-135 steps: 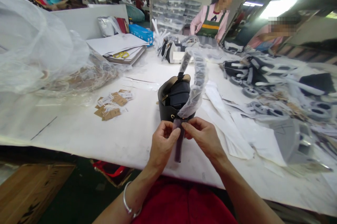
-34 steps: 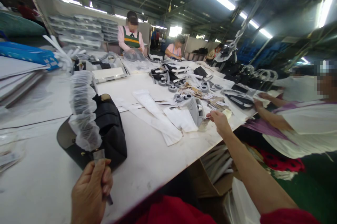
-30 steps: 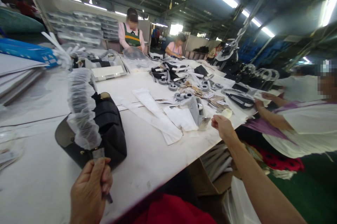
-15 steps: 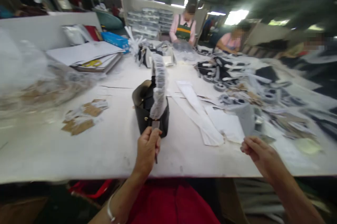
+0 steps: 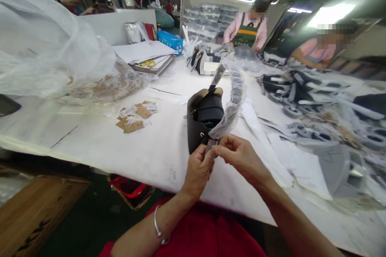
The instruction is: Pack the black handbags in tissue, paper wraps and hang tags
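A black handbag (image 5: pixel 194 128) stands on the white table, its top open and dark inside. Its arched handle (image 5: pixel 237 96) is wrapped in crinkled clear plastic. My left hand (image 5: pixel 199 168) is closed on the near base of this handle, thumb on top. Right beside it, my right hand (image 5: pixel 239 154) pinches at the same spot, its fingertips meeting those of the left. Whatever lies between the right fingertips is too small to make out.
Cardboard tags (image 5: pixel 134 118) lie left of the bag, near a heap of clear plastic bags (image 5: pixel 75 56). White paper strips (image 5: pixel 265 144) and black-and-grey parts (image 5: pixel 295 88) spread to the right. Co-workers (image 5: pixel 247 27) work across the table. A carton (image 5: pixel 39 216) stands below left.
My right hand has come leftward from the table's right side to the handle base, beside my left hand. The view has swung left, and the bag's opening shows more.
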Motion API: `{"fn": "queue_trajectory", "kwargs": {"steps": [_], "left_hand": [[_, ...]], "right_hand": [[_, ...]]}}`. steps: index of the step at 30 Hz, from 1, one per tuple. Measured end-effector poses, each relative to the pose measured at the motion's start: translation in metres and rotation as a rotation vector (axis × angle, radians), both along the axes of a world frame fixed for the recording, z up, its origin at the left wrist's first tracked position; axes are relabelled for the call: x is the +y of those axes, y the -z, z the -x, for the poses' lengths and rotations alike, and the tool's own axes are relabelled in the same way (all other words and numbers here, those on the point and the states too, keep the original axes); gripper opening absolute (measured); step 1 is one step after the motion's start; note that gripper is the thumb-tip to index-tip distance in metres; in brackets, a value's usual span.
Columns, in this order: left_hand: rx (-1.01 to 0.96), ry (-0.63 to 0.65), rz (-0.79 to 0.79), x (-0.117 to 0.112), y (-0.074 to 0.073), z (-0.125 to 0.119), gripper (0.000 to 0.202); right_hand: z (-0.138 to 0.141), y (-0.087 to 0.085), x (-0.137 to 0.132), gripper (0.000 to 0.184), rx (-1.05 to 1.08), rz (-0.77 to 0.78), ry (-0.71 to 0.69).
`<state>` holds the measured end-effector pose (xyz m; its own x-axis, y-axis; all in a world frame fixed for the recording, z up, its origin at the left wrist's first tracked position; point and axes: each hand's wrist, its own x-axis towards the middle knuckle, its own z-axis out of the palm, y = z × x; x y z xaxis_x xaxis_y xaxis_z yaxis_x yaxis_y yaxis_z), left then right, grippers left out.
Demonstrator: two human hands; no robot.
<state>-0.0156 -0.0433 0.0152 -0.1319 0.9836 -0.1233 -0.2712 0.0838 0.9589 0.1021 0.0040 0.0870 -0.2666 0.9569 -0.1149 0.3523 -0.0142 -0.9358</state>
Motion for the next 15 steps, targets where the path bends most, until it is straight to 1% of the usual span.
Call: {"fn": "queue_trajectory", "kwargs": {"steps": [3,6,9,13,15], "left_hand": [[0.024,0.024,0.002,-0.001,0.002,0.003,0.04],[-0.009,0.063,0.006,-0.002,0.003,0.006,0.038],[-0.161,0.109,0.018,-0.001,0.002,0.008,0.04],[-0.425,0.167,0.119,0.0,-0.004,0.01,0.039],[-0.521,0.199,0.167,-0.001,-0.008,0.012,0.04]], "right_hand": [[0.002,0.011,0.012,0.037,0.024,0.074,0.061],[0.002,0.013,0.016,0.039,0.044,0.143,0.065],[-0.003,0.011,0.017,0.038,0.039,0.167,-0.016],[-0.014,0.006,0.017,0.035,0.134,0.217,-0.215],[-0.017,0.005,0.017,0.032,0.168,0.227,-0.269]]}}
